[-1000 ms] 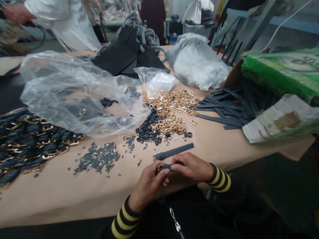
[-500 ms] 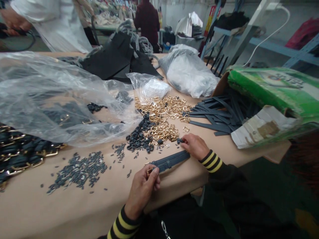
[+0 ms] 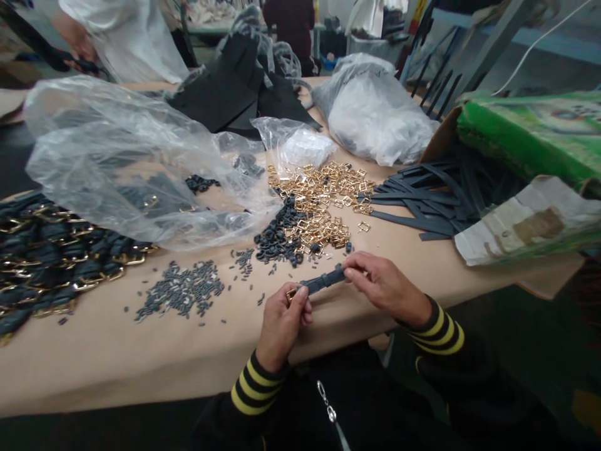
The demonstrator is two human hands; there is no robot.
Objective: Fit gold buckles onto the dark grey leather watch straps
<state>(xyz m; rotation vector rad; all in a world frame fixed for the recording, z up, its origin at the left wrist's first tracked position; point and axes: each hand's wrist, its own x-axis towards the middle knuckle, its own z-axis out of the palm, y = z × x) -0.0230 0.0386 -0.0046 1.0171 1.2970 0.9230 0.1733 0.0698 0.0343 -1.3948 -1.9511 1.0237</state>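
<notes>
My left hand [image 3: 283, 322] pinches the gold-buckle end of a short dark grey strap [image 3: 322, 282], held just above the tan table [image 3: 117, 351]. My right hand [image 3: 385, 285] grips the strap's other end between thumb and fingers. Just beyond my hands lie a heap of gold buckles [image 3: 323, 203] and a heap of small dark loops [image 3: 277, 238]. A scatter of tiny dark tubes [image 3: 181, 291] lies to the left of my hands.
Loose dark straps [image 3: 422, 200] spill from a green carton [image 3: 530, 138] at right. Clear plastic bags [image 3: 122, 163] cover the left middle. Finished buckled straps [image 3: 51, 257] pile at far left. A person in white [image 3: 122, 34] stands at the table's far side.
My right hand came back from the small loops by the buckle heap and took hold of the strap's free end. The strap now sits lifted between both hands.
</notes>
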